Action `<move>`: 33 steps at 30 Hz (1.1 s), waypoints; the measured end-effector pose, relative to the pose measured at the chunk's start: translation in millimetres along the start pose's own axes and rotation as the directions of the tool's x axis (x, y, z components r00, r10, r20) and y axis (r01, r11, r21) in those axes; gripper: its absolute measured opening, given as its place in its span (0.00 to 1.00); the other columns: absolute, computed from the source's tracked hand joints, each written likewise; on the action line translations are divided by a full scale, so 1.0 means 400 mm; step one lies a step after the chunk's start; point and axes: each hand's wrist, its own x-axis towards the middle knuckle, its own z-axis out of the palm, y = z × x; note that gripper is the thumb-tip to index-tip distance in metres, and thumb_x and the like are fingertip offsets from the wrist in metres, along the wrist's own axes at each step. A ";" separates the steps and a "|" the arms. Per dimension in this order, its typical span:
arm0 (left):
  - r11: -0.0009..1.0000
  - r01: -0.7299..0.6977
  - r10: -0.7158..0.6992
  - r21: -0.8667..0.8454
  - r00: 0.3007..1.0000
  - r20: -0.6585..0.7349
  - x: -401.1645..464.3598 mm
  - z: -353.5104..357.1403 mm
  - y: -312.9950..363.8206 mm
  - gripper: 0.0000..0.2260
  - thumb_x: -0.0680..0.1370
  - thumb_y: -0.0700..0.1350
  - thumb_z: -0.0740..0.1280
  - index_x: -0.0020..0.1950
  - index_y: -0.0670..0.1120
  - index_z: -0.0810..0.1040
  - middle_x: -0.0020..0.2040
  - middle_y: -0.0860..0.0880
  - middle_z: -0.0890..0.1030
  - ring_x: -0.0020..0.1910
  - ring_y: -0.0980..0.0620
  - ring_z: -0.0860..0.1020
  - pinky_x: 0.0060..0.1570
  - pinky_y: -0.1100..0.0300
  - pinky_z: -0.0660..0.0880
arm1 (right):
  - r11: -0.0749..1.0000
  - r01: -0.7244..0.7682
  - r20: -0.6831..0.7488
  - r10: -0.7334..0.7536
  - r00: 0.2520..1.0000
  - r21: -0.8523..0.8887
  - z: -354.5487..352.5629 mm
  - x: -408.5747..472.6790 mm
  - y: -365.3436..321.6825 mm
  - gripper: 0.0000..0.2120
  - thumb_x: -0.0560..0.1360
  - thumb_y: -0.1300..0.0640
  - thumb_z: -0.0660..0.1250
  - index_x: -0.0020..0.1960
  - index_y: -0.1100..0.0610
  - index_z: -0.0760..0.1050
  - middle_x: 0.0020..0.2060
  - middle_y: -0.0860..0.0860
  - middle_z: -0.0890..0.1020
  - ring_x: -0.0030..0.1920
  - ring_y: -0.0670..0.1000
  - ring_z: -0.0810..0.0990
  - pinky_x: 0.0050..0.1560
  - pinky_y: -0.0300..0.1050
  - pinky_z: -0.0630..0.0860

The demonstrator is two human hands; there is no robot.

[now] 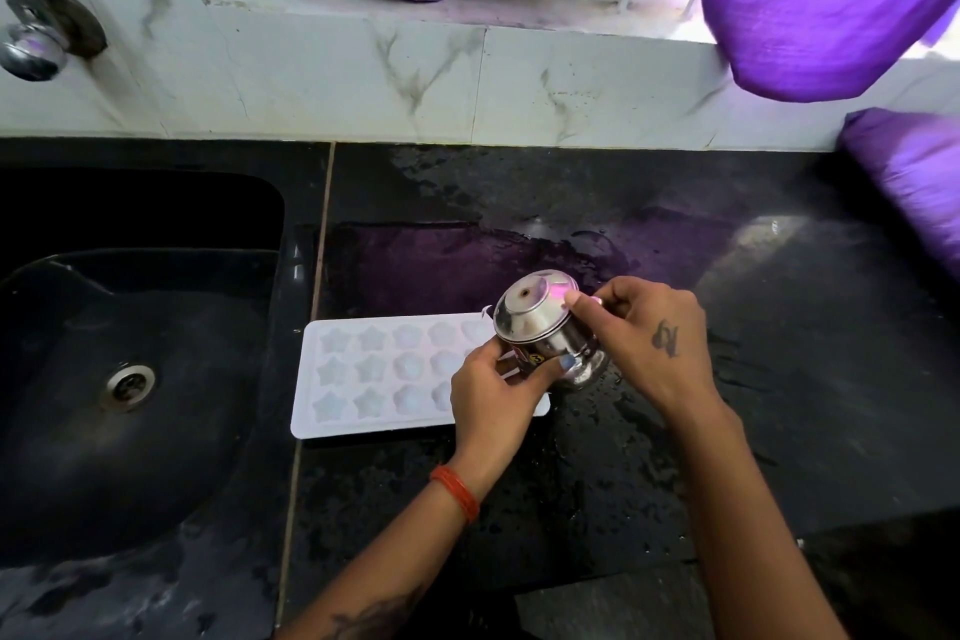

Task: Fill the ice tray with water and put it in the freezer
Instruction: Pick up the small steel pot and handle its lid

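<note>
Head view is showing both the left hand (488, 398) and right hand (641, 333) grasping a tipped steel cup (545, 335) over the star-mould ice tray (363, 374) lying on the wet counter (779, 379), so pouring slowly, 1 cavity at a time, is probably limiting spills.

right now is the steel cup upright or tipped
Tipped. The steel cup lies nearly on its side over the ice tray, base facing the camera, held by the left hand and right hand.

White star-celled ice tray (374, 374), seemingly filled
</note>
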 end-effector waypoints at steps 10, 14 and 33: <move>0.997 0.041 -0.037 -0.065 0.998 0.049 -0.005 0.016 0.003 0.11 0.66 0.52 0.77 0.44 0.54 0.80 0.42 0.57 0.84 0.43 0.62 0.81 0.47 0.61 0.79 | 0.988 0.037 0.031 -0.033 0.999 -0.147 -0.010 0.008 -0.008 0.17 0.72 0.38 0.64 0.36 0.51 0.76 0.27 0.47 0.78 0.31 0.47 0.77 0.37 0.42 0.71; 0.997 0.043 -0.040 -0.068 0.998 0.048 -0.004 0.019 0.001 0.11 0.66 0.52 0.77 0.45 0.53 0.80 0.41 0.57 0.84 0.42 0.63 0.81 0.47 0.59 0.79 | 0.986 0.058 0.020 -0.055 0.998 -0.159 -0.006 0.008 -0.005 0.18 0.72 0.37 0.63 0.36 0.50 0.75 0.27 0.47 0.78 0.32 0.48 0.77 0.38 0.44 0.73; 0.978 -0.109 0.112 0.178 0.994 -0.005 0.011 0.054 0.004 0.22 0.65 0.57 0.76 0.54 0.50 0.79 0.52 0.52 0.79 0.50 0.55 0.79 0.51 0.56 0.77 | 0.975 -0.142 -0.029 0.149 0.988 0.174 -0.023 0.003 0.061 0.15 0.71 0.45 0.70 0.32 0.54 0.79 0.25 0.48 0.80 0.31 0.50 0.80 0.38 0.46 0.77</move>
